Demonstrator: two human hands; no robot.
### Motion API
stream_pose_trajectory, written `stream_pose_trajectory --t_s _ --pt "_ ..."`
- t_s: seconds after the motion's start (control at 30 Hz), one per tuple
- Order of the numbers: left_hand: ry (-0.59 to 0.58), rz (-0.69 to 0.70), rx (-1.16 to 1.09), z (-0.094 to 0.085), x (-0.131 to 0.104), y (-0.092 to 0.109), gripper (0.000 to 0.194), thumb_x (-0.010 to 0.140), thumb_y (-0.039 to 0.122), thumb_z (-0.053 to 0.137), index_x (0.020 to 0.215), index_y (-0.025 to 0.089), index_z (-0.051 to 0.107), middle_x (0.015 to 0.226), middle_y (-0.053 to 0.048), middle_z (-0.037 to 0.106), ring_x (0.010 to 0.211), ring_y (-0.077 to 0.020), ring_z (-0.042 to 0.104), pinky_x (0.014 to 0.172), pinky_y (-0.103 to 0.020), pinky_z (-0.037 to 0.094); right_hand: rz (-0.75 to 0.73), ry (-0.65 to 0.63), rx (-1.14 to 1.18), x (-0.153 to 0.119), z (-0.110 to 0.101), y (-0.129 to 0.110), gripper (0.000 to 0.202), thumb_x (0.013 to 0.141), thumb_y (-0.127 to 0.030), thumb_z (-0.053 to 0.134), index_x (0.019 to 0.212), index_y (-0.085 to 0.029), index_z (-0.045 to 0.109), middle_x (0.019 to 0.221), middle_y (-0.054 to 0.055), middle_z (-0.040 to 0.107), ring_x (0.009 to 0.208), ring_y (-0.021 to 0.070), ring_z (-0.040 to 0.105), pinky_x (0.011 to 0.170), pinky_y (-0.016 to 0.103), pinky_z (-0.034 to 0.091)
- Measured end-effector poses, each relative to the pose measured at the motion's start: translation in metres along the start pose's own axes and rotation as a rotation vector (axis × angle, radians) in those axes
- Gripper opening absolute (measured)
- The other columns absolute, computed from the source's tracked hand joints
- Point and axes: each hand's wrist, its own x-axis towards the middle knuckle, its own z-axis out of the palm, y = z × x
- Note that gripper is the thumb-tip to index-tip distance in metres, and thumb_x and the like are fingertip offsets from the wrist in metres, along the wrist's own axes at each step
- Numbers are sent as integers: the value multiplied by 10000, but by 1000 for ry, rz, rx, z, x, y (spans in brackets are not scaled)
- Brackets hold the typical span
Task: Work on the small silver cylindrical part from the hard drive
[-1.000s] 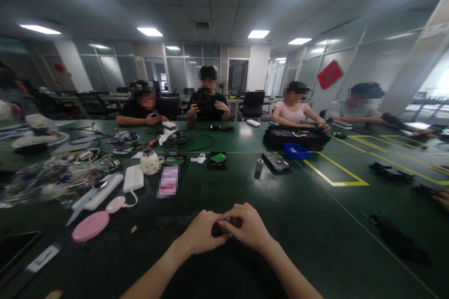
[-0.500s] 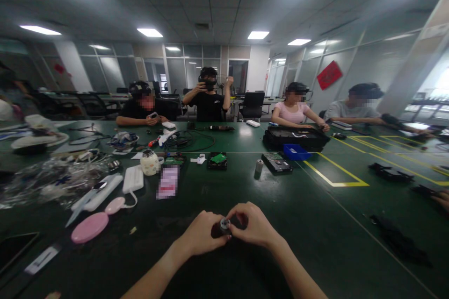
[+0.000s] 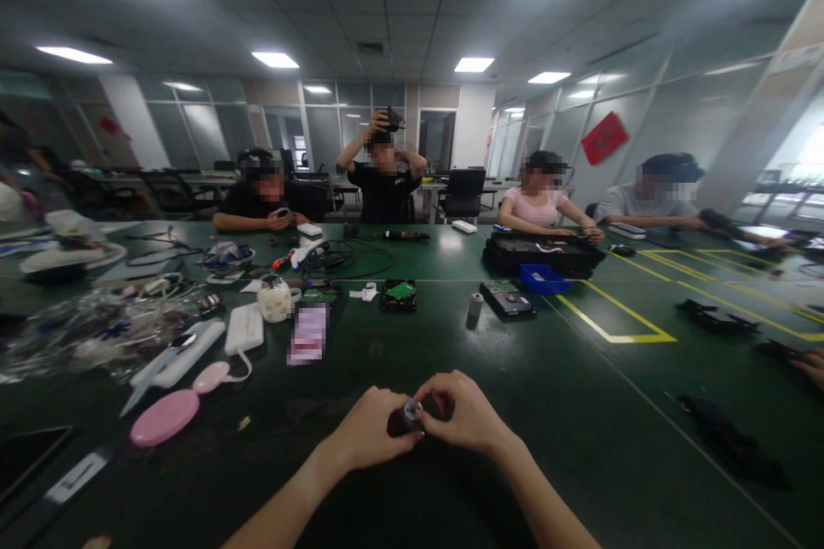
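Close to me over the green table, my left hand (image 3: 372, 429) is closed round a small metal cylinder (image 3: 412, 413), perhaps a little motor, with its round silver end facing up. Thumb and index finger of my right hand (image 3: 469, 413) form a loop and pinch at the top of that same cylinder. Most of its body is hidden by the fingers. Farther forward, another metal cylinder (image 3: 475, 305) stands upright on the table, beside an opened hard drive (image 3: 508, 298).
A black case (image 3: 544, 256) and a blue tray (image 3: 544, 279) stand ahead to the right. Leftward lie a pink round mirror (image 3: 166, 418), white power strips, a patterned jar (image 3: 275, 298) and plastic bags (image 3: 96, 330). Several people sit across the table. Black parts (image 3: 734, 442) lie at right.
Both my hands and the cylinder keep nearly the same place and grip. Across the table, the person in the middle has lifted a black headset from face to above the head.
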Motion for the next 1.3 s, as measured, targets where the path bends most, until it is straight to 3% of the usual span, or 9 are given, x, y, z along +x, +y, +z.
stream_pose_trajectory --t_s 1.3 --pt "4 0 11 1 1 -1 160 833 368 633 839 210 656 851 -11 719 808 -225 649 752 -299 402 55 8 -31 2 0 -8 119 725 -193 665 836 -205 704 654 -32 584 621 139 512 667 267 367"
